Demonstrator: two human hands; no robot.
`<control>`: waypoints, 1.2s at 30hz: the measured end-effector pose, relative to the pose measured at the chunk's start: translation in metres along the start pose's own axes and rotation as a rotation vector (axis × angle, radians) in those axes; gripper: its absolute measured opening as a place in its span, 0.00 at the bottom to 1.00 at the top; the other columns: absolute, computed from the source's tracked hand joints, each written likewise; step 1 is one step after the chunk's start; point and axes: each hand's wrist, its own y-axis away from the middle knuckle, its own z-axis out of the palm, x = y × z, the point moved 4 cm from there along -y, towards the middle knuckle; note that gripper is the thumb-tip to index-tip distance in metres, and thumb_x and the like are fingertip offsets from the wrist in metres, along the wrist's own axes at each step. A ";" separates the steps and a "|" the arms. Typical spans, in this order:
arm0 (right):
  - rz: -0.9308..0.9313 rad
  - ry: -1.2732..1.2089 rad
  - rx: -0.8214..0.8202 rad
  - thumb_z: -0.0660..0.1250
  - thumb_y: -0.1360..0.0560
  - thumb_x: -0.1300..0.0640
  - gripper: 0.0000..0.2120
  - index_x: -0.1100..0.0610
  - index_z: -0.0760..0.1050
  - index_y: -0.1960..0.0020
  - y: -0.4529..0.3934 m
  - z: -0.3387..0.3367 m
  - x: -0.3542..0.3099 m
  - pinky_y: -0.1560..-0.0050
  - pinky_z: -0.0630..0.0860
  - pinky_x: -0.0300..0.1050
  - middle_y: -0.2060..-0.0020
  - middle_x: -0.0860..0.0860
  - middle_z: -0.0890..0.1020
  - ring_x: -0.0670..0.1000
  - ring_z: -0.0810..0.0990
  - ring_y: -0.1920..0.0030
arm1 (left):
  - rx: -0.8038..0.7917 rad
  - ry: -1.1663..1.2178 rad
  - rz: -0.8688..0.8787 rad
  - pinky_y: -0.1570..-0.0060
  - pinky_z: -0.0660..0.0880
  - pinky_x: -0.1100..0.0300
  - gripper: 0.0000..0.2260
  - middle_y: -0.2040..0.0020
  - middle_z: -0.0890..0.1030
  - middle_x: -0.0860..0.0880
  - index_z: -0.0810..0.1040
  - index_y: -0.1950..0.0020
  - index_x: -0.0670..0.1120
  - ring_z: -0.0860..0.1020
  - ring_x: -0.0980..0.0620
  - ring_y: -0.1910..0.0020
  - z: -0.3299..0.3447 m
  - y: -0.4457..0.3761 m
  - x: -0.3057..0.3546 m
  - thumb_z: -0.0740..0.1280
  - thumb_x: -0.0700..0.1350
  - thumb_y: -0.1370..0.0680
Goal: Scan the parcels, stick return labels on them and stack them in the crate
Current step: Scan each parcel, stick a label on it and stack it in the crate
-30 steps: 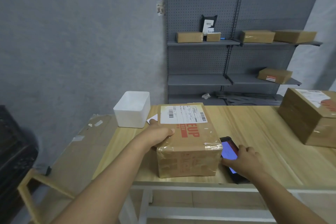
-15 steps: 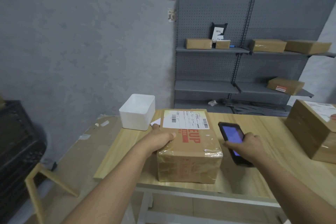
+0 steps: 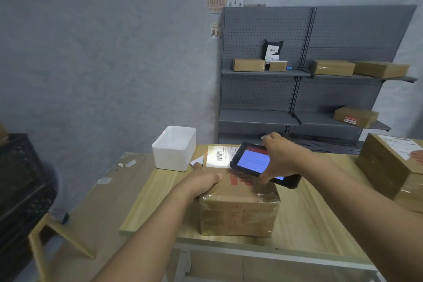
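Gripping the handheld scanner (image 3: pixel 258 165) by its edges, the right hand (image 3: pixel 280 159) holds it tilted just above the far end of the taped parcel (image 3: pixel 239 208), screen lit blue. Bright light falls on the shipping label (image 3: pixel 218 155) (barcode visible). Left hand (image 3: pixel 201 182) curls over the parcel's left top edge, thumb on top. Parcel sits on the wooden table (image 3: pixel 304 220), white bin (image 3: pixel 175 147) just far-left of it.

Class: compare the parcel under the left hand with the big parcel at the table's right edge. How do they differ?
The held parcel is smaller; the right parcel is bulkier. The left hand steadies the first under the scanner; the second sits untouched. Both are taped brown cardboard with white labels.
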 end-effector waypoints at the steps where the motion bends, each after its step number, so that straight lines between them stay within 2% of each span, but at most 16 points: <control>1: -0.004 0.015 -0.017 0.78 0.45 0.40 0.47 0.56 0.63 0.33 0.001 0.000 -0.001 0.45 0.77 0.52 0.42 0.50 0.67 0.53 0.72 0.43 | -0.002 0.001 0.010 0.49 0.77 0.56 0.38 0.51 0.77 0.57 0.51 0.23 0.48 0.79 0.56 0.52 0.000 -0.001 0.000 0.67 0.55 0.27; 6: -0.003 0.050 -0.061 0.77 0.45 0.39 0.47 0.56 0.64 0.33 0.007 -0.005 0.001 0.47 0.77 0.52 0.45 0.49 0.67 0.53 0.74 0.45 | 0.004 0.015 0.004 0.53 0.77 0.59 0.37 0.56 0.78 0.56 0.50 0.23 0.46 0.78 0.56 0.56 -0.001 0.000 -0.001 0.67 0.54 0.25; 10: -0.016 0.076 -0.044 0.76 0.46 0.37 0.39 0.53 0.67 0.42 0.009 -0.008 0.005 0.51 0.78 0.49 0.54 0.46 0.66 0.50 0.72 0.53 | 0.008 -0.001 0.011 0.62 0.74 0.60 0.36 0.55 0.77 0.55 0.51 0.24 0.45 0.78 0.57 0.57 -0.001 0.003 0.001 0.66 0.54 0.25; 15: -0.007 0.052 -0.034 0.75 0.48 0.35 0.37 0.51 0.67 0.47 0.006 -0.005 0.011 0.53 0.77 0.48 0.58 0.42 0.64 0.46 0.70 0.57 | 0.001 -0.009 0.016 0.61 0.73 0.60 0.36 0.43 0.75 0.51 0.52 0.24 0.46 0.77 0.54 0.51 -0.001 0.005 0.001 0.66 0.56 0.25; 19: 0.034 0.011 -0.054 0.73 0.50 0.33 0.35 0.50 0.69 0.50 0.004 -0.001 0.017 0.56 0.77 0.47 0.56 0.44 0.67 0.47 0.72 0.58 | 0.003 0.001 0.013 0.59 0.75 0.59 0.36 0.45 0.76 0.53 0.53 0.24 0.47 0.77 0.55 0.52 -0.001 0.004 0.000 0.66 0.56 0.26; 21: 0.064 -0.047 -0.043 0.74 0.48 0.34 0.32 0.50 0.68 0.53 0.005 0.003 0.022 0.60 0.75 0.44 0.56 0.46 0.67 0.48 0.73 0.58 | 0.005 -0.002 0.005 0.61 0.74 0.60 0.35 0.50 0.75 0.55 0.53 0.24 0.47 0.77 0.55 0.54 -0.001 0.003 0.001 0.66 0.56 0.25; 26: 0.230 -0.287 0.095 0.77 0.43 0.37 0.35 0.56 0.70 0.46 0.005 0.022 0.047 0.67 0.65 0.39 0.50 0.49 0.67 0.48 0.71 0.56 | 0.011 0.006 -0.010 0.63 0.74 0.61 0.33 0.51 0.76 0.57 0.55 0.26 0.47 0.78 0.57 0.55 0.000 0.004 0.002 0.66 0.54 0.25; 29: 0.397 -0.441 0.171 0.76 0.40 0.38 0.32 0.59 0.72 0.48 0.007 0.046 0.067 0.70 0.63 0.39 0.50 0.55 0.73 0.50 0.72 0.60 | 0.013 0.014 -0.008 0.64 0.73 0.61 0.33 0.53 0.75 0.58 0.55 0.26 0.47 0.77 0.58 0.56 0.000 0.003 0.001 0.67 0.53 0.25; 31: 0.492 -0.473 0.166 0.76 0.38 0.39 0.31 0.61 0.72 0.48 0.012 0.066 0.079 0.69 0.66 0.41 0.52 0.57 0.75 0.52 0.74 0.59 | 0.015 0.018 -0.007 0.62 0.73 0.61 0.33 0.53 0.75 0.58 0.55 0.26 0.47 0.77 0.59 0.57 0.000 0.002 0.000 0.67 0.53 0.25; 34: 0.557 -0.430 0.105 0.76 0.37 0.41 0.31 0.63 0.72 0.46 0.020 0.099 0.090 0.66 0.67 0.42 0.59 0.54 0.72 0.53 0.73 0.56 | 0.018 0.023 -0.005 0.62 0.73 0.61 0.34 0.53 0.75 0.58 0.55 0.25 0.48 0.76 0.59 0.57 0.000 0.001 0.000 0.68 0.54 0.25; 36: 0.587 -0.424 0.049 0.76 0.37 0.42 0.31 0.62 0.72 0.46 0.024 0.119 0.091 0.63 0.68 0.43 0.58 0.53 0.71 0.53 0.72 0.55 | 0.016 0.035 -0.003 0.63 0.72 0.61 0.34 0.54 0.75 0.59 0.56 0.26 0.48 0.76 0.59 0.57 0.000 0.000 -0.001 0.68 0.53 0.26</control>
